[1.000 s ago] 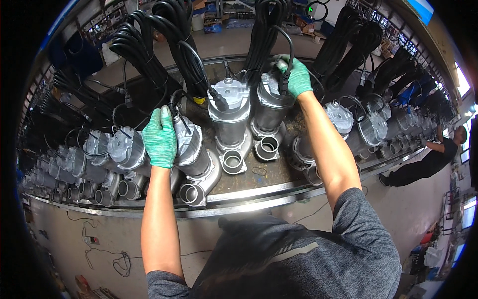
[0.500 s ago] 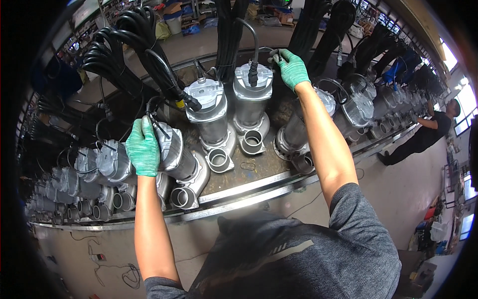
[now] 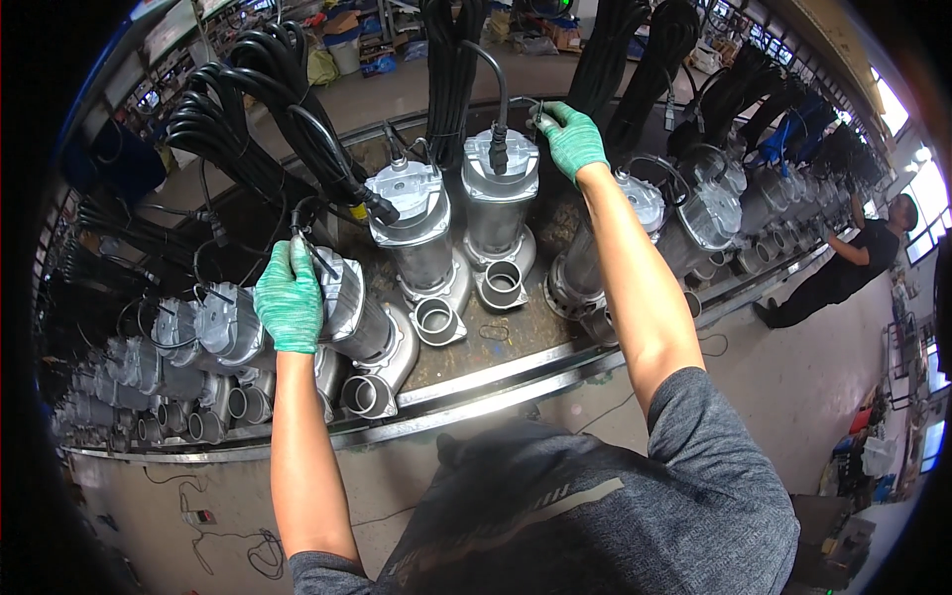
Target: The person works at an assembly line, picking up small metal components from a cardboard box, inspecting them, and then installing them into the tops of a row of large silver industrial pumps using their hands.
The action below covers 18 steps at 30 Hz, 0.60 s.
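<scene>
Both of my hands wear green knitted gloves. My left hand (image 3: 289,305) is closed at the fingertips on a black cable (image 3: 298,220), just above the top of a tilted metal pump (image 3: 342,288). Farther right, my right hand (image 3: 575,144) pinches the end of a thin cable (image 3: 524,100); its fingers partly hide that end. Between my hands stand two upright grey pumps, a left one (image 3: 409,213) and a right one (image 3: 494,203). Each has a round outlet at its foot and a black cable plug on its lid.
The pumps stand on a long metal-edged bench (image 3: 476,397), with more in rows to both sides. Thick coiled black cables (image 3: 454,79) rise behind them. Another person (image 3: 863,248) works at the far right. Loose cable (image 3: 266,555) lies on the floor.
My right hand has shifted slightly left and down, its fingers still on the thin cable. My left hand has hardly moved and keeps its hold.
</scene>
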Available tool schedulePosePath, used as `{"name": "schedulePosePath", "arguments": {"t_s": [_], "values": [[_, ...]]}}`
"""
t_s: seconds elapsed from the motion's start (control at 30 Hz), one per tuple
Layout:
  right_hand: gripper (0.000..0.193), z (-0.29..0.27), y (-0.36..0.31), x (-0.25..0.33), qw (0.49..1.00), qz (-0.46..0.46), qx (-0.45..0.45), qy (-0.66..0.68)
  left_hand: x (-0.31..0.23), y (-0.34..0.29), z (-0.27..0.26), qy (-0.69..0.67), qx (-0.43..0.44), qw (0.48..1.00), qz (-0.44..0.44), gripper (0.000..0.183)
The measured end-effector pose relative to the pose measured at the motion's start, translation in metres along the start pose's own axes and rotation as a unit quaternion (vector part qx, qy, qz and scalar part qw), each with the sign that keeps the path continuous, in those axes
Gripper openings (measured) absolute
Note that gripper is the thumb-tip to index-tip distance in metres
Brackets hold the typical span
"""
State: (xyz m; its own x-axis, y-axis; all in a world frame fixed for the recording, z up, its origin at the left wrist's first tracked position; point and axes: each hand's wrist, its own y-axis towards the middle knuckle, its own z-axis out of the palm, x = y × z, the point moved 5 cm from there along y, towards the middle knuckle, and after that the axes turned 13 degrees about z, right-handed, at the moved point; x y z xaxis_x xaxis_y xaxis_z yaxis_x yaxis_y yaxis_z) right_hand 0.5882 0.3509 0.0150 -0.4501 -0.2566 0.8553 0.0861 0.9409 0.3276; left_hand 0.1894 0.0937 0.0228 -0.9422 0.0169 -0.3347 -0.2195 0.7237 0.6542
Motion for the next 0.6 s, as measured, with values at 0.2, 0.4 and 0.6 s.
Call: {"name": "schedulePosePath", "arguments": {"t_s": [0.2,0.4,0.6], "values": [[0.033,-0.003,-0.005,0.011,0.996,0.014,-0.005,-0.084,0.005,-0.001,0.002,0.005,0.005,1.000,0.008,0.042],[0.032,0.000,-0.010,0.013,0.994,0.032,-0.077,-0.075,0.002,0.000,0.001,-0.013,0.005,1.000,-0.004,0.041],[0.037,0.003,-0.001,0.002,0.998,0.039,-0.038,-0.022,0.004,0.001,0.002,0.003,-0.034,0.999,0.032,0.039]]}}
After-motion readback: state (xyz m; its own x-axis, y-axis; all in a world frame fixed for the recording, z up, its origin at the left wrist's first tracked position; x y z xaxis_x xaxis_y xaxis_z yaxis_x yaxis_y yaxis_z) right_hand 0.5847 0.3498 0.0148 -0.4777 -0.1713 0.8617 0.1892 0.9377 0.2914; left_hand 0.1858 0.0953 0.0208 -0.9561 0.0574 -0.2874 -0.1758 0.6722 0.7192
